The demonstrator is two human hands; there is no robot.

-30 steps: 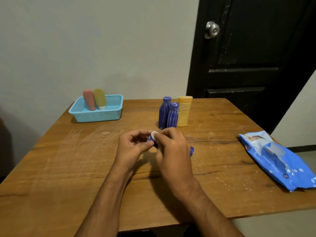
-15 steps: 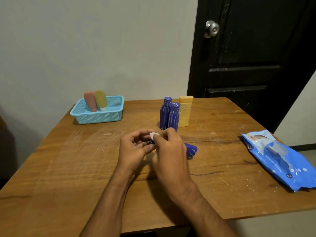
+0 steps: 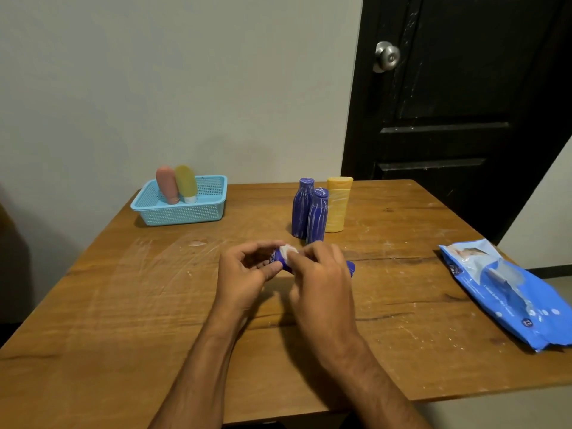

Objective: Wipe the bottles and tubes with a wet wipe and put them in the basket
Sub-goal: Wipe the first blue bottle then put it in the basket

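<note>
While both hands' fingers clasp blue bottle (image 3: 349, 267) and wet wipe (image 3: 288, 251): mid-table (image 3: 123, 320), far from edges.

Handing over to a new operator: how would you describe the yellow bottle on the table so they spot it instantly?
Start at the black door, then drop to the wooden table's far edge in front of it. Three upright bottles cluster there; the yellow bottle is the rightmost. It has a flat top and is the only yellow one, beside two blue ribbed bottles.
</note>
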